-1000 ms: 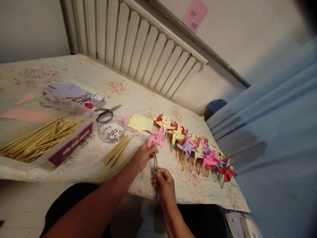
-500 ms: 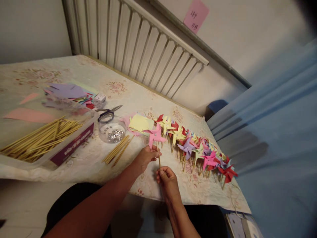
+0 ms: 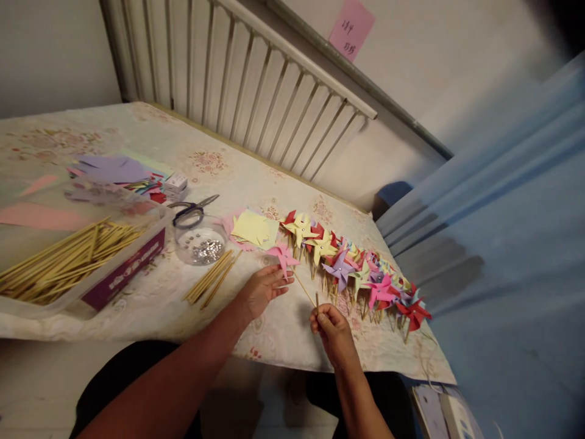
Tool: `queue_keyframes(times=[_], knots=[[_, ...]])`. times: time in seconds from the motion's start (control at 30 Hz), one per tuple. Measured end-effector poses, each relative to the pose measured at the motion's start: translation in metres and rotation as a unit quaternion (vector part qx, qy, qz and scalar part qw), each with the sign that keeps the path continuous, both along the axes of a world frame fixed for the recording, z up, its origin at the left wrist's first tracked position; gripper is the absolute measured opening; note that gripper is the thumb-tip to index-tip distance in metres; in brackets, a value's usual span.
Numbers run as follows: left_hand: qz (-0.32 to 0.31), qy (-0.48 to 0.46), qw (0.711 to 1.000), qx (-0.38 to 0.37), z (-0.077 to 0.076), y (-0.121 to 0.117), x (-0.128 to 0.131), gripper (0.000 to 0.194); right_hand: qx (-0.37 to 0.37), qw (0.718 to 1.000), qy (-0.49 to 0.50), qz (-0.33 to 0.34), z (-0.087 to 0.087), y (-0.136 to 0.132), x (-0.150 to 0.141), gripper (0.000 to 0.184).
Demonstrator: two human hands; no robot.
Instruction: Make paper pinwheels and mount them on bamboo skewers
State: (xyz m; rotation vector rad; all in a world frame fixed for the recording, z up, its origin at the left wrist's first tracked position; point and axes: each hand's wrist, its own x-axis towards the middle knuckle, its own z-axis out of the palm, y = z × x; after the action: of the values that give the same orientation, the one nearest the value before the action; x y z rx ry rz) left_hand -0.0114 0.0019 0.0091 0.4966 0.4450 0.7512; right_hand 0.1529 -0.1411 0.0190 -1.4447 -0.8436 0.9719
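My right hand (image 3: 333,326) is closed in a pinch on the lower end of a thin wooden stick that carries a pink paper pinwheel (image 3: 283,256). The stick leans up and to the left, and the pinwheel sits low over the table, next to a row of finished pinwheels (image 3: 356,268). My left hand (image 3: 264,286) is just below the pink pinwheel with its fingers stretched out, touching or nearly touching the paper; it holds nothing.
A clear tub of wooden sticks (image 3: 68,256) stands at the left, loose sticks (image 3: 212,277) beside it. A small bowl of metal pins (image 3: 201,244), scissors (image 3: 189,210), yellow paper squares (image 3: 253,228) and coloured paper sheets (image 3: 109,171) lie behind. A slatted headboard (image 3: 256,97) and a blue curtain (image 3: 503,244) border the table.
The pinwheel has tipped from upright down toward the table beside the row. My right hand moved right with the stick's end, and my left hand let go and spread its fingers.
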Motion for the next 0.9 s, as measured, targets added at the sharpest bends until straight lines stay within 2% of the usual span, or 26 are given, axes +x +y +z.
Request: queue_keyframes(times=[0.2,0.43,0.73,0.9], knots=[[0.022,-0.041,0.999,-0.009,-0.006,0.002,0.003,0.026,-0.005,0.999,-0.03,0.037,0.001,-0.005,0.013,0.016],[0.056,0.011,0.998,-0.002,0.001,0.002,0.002,0.026,-0.004,0.996,-0.06,0.059,0.0,-0.005,0.021,0.016],[0.061,-0.021,0.998,0.01,0.006,0.003,0.003,0.031,-0.001,0.996,-0.065,0.064,0.007,-0.01,0.022,0.016],[0.077,-0.03,0.996,0.038,0.007,0.004,0.001,0.048,0.001,0.996,-0.064,0.062,0.011,-0.01,0.019,0.017]])
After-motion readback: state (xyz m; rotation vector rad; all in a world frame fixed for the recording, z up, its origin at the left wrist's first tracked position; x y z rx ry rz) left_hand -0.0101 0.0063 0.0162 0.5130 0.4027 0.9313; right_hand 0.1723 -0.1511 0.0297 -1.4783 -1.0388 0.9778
